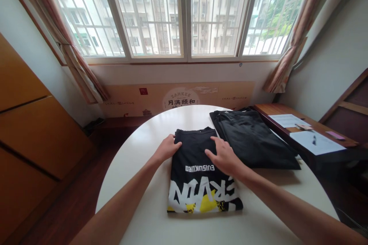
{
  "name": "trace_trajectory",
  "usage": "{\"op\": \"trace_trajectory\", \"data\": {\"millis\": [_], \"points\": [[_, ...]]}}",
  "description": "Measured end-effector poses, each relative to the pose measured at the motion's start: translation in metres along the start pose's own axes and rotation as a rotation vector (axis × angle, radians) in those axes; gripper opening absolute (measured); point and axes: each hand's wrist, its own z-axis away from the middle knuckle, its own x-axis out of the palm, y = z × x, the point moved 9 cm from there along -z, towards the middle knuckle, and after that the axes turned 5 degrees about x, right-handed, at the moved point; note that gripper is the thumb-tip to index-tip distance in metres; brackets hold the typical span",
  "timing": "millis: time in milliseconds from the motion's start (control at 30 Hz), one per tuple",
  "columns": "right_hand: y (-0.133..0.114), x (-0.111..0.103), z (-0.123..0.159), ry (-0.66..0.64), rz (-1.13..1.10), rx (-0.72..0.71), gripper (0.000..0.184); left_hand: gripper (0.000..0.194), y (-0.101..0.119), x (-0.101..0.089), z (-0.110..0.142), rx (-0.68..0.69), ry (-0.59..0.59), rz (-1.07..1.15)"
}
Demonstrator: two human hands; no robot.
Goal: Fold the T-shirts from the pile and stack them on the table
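Observation:
A black T-shirt (195, 153), folded into a neat rectangle, lies on the round white table (129, 160). White lettering and a yellow patch show on its near half. At the shirt's upper left edge, my left hand (167, 148) pinches the cloth, thumb on top and the other fingers partly hidden at the side. My right hand (226, 156) rests over the upper right part, its thumb and fingers spread apart. Just right of the shirt lies a stack of folded black garments (255, 138), apart from my fingers.
A wooden desk (267, 110) on the right bears papers (316, 142), a pen and a pink pad (335, 135). Beyond the table are a printed panel (126, 93) and barred windows (149, 15). An orange-brown cabinet (37, 130) stands on the left.

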Motion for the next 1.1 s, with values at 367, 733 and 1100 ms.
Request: {"op": "trace_trajectory", "data": {"millis": [367,733,1100], "points": [[0.024,-0.002,-0.096,-0.097,-0.405,0.36,0.023,0.032,0.028,-0.006,0.006,0.133,0.011,0.563],[0.015,-0.071,-0.027,-0.256,-0.889,0.174,0.032,0.047,0.079,0.019,0.039,-0.244,-0.163,0.989],[0.081,-0.276,-0.09,0.219,-0.329,0.295,0.038,0.031,0.26,0.09,-0.06,-0.024,-0.279,1.293]]}}
